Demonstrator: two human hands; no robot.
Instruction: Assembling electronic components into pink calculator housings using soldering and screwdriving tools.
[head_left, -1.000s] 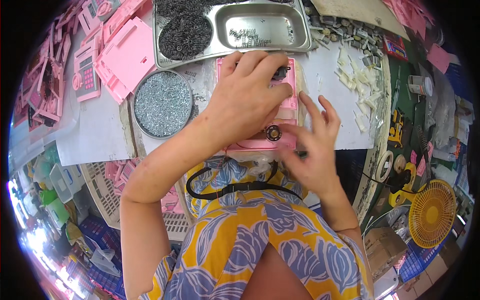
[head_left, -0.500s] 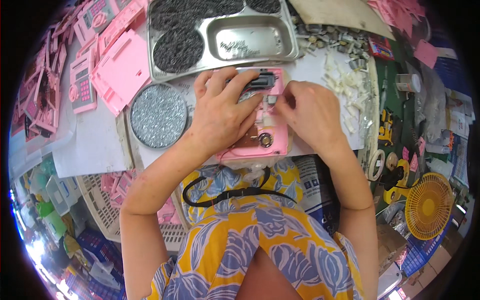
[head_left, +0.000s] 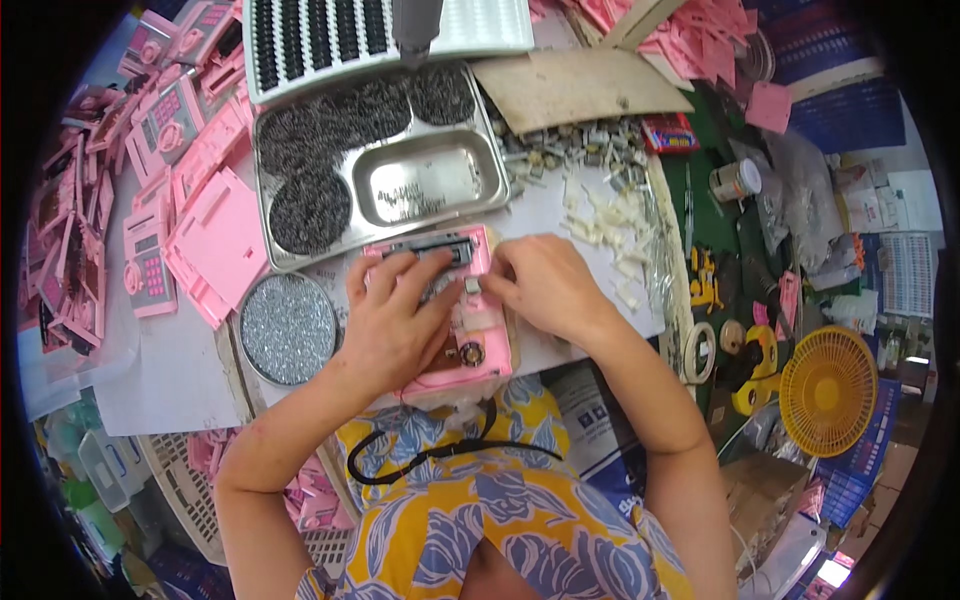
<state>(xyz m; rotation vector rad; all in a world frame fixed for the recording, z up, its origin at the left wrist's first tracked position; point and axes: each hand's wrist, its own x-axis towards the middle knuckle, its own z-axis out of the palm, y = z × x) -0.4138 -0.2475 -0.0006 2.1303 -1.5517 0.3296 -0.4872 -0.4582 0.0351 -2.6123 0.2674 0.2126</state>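
Observation:
In front of me on the work table lies a pink plastic housing (head_left: 492, 352) with its inside facing up. Across its far end runs a dark grey block (head_left: 456, 248). A small silvery-white part (head_left: 473, 286) sits inside near the right edge, and a round, dark-rimmed part (head_left: 471, 353) is at the near end. My left hand (head_left: 395, 315) is curled over the left side of the housing, gripping it and hiding much of its inside. At the right edge my right hand (head_left: 545, 285) is closed in a pinch beside the silvery part; its fingertips hide whatever they hold.
A metal compartment tray (head_left: 488, 165) of small dark pieces and a round dish (head_left: 288, 328) of silvery bits stand beyond and left. Pink casings (head_left: 215, 245) pile at far left. Small white parts (head_left: 605, 225) lie right, near a tape roll (head_left: 700, 352) and yellow fan (head_left: 828, 390).
The whole view has shifted, so the table things sit lower and further left, and a white rack of black pieces shows at the top. Both hands stay at the housing in nearly the same pose.

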